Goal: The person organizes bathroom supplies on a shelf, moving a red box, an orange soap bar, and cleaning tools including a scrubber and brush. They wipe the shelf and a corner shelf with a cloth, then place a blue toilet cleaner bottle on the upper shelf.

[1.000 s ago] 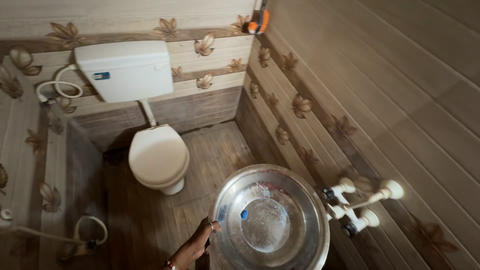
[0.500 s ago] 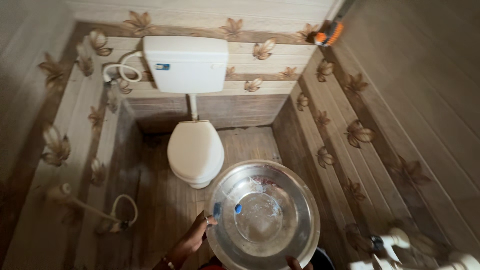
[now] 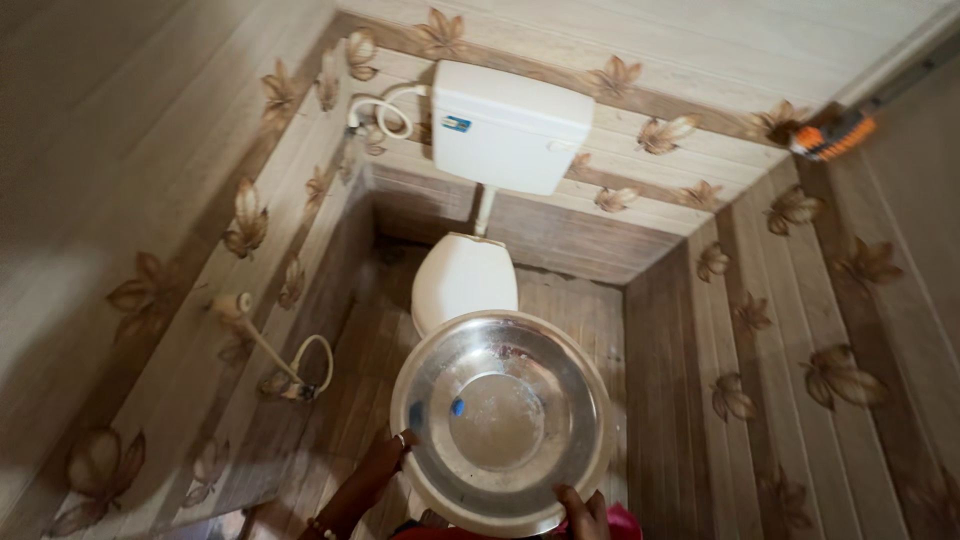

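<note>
A large round steel basin (image 3: 500, 415) is held out in front of me over the bathroom floor, its inside facing up and wet-looking, with a small blue spot on it. My left hand (image 3: 375, 465) grips the basin's left rim, a ring on one finger. My right hand (image 3: 585, 512) holds the near rim at the bottom edge of the view, only its fingers showing. Just beyond the basin stands a white toilet (image 3: 463, 278) with its lid down.
A white cistern (image 3: 510, 125) hangs on the back wall with a coiled white hose (image 3: 378, 110) beside it. A spray hose and tap (image 3: 270, 350) sit on the left wall. An orange brush (image 3: 832, 135) hangs in the right corner. Leaf-patterned tiled walls close in on both sides.
The view has swung left: the right-wall taps have left the frame and the toilet now sits directly behind the basin. My right hand shows more on the near rim.
</note>
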